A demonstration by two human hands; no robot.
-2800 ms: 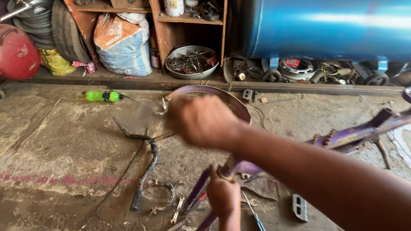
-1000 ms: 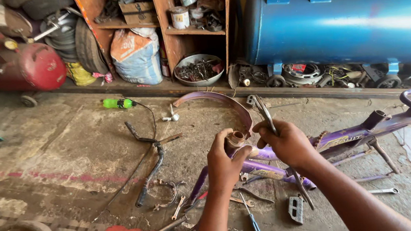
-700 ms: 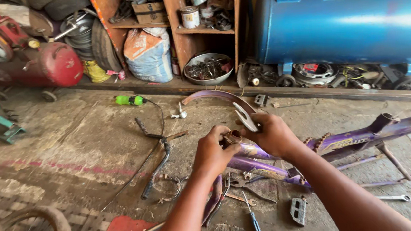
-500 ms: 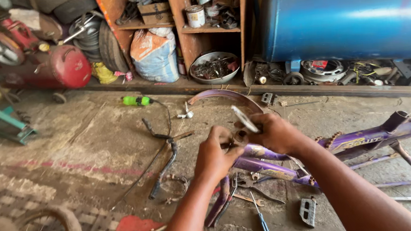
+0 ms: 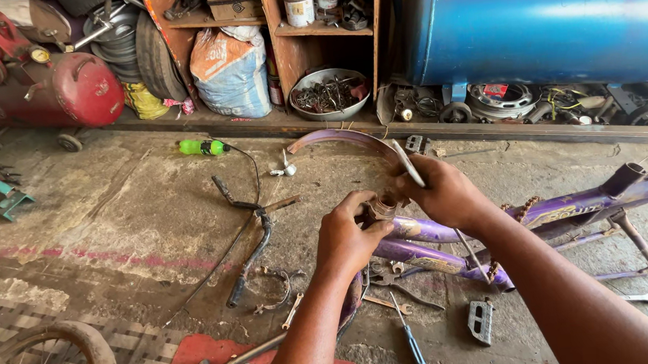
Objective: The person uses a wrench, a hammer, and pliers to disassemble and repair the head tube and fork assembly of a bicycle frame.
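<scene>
A purple bicycle frame [image 5: 573,209] lies on the concrete floor, its open tube end [image 5: 382,208] rusty and turned toward me. My left hand [image 5: 348,238] grips that tube end from the left, fingers curled around it. My right hand [image 5: 440,192] holds the same end from the right and also clasps a flat metal wrench [image 5: 409,164] that sticks up past the fingers. A curved purple mudguard [image 5: 340,138] rests on the floor just behind both hands.
Black handlebars [image 5: 255,237] with a cable, a green bottle [image 5: 202,147], a blue-handled screwdriver [image 5: 409,337], pliers, spanners and a pedal [image 5: 480,321] litter the floor. A wheel [image 5: 60,357] sits lower left. Behind stand a blue tank [image 5: 550,22], wooden shelves, a red compressor [image 5: 85,89].
My right hand came down from the mudguard to the frame's tube end with the wrench, and my left hand joined it there. The view has shifted slightly; both hands stay on the tube.
</scene>
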